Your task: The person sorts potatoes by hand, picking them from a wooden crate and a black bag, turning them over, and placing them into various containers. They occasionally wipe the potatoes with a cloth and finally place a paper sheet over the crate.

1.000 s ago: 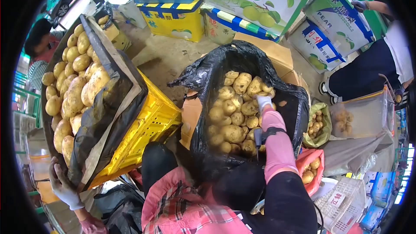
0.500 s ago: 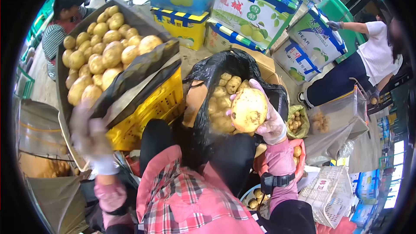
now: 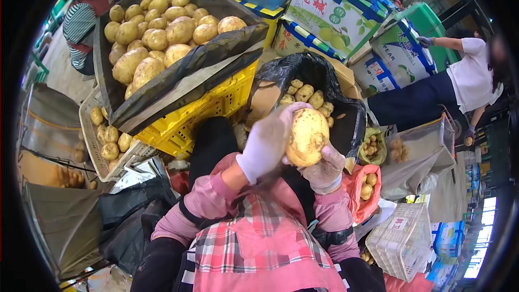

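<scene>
A large pale-yellow potato [image 3: 307, 137] is held up in front of my lap. My right hand [image 3: 326, 168], in a soiled light glove, grips it from below and the right. My left hand [image 3: 266, 143], gloved too, is against the potato's left side; motion blurs it and its fingers are partly hidden. Just beyond the potato, a box lined with a black plastic bag [image 3: 346, 124] holds smaller potatoes [image 3: 304, 93]. To the left, a dark-lined crate [image 3: 216, 65] heaped with potatoes [image 3: 157, 38] rests on a yellow plastic crate [image 3: 203, 121].
A white basket [image 3: 93, 143] of potatoes is low on the left. On the right are a red bag [image 3: 354, 197], a green sack [image 3: 381, 154] and a white crate [image 3: 400, 238]. Fruit cartons [image 3: 330, 19] stand behind. One person [image 3: 470, 70] is at right, another [image 3: 81, 27] at upper left.
My left hand has come from the heaped crate's near edge across to the potato. My right hand still holds the potato. The view has shifted, so the crates appear further right.
</scene>
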A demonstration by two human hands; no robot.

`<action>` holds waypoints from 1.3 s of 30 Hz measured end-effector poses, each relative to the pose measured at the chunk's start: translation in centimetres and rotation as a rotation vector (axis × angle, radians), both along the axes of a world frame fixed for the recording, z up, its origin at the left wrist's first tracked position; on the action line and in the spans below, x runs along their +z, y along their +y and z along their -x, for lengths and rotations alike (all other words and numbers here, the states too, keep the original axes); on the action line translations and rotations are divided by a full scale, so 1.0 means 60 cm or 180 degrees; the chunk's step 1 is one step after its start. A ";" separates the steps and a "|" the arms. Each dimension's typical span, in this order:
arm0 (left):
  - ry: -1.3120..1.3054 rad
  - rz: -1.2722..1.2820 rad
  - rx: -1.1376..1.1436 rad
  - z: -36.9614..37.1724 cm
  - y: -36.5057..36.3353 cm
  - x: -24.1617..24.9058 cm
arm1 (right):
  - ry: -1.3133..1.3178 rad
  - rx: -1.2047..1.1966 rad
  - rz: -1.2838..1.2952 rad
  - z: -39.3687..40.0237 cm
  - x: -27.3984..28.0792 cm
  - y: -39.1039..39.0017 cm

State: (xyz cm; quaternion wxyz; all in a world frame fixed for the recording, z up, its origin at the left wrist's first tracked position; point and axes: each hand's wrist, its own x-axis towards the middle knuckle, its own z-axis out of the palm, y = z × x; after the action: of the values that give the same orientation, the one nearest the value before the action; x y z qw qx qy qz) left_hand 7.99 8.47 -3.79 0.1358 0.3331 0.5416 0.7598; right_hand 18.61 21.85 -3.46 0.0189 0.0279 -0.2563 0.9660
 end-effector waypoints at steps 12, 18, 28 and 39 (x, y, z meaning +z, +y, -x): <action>-0.0062 0.0040 -0.0274 0.018 0.002 -0.048 | -0.0149 -0.0618 -0.1379 0.008 0.021 -0.025; -0.0955 0.0124 -0.0438 0.011 0.000 -0.034 | -0.0108 -0.0409 -0.2044 -0.019 0.022 -0.008; -0.3443 -0.1693 -0.2592 -0.003 -0.017 -0.055 | 0.0052 -0.1701 -0.4763 -0.004 0.022 -0.010; -0.2151 -0.0474 -0.1360 -0.011 -0.023 -0.055 | -0.0661 -0.1433 -0.3053 -0.005 0.033 -0.022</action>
State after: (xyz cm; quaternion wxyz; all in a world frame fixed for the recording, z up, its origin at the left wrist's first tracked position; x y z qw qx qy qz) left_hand 8.62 7.11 -7.09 0.4366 0.1786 0.3286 0.8183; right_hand 18.90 20.52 -1.46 0.1852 -0.1179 -0.6689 0.7102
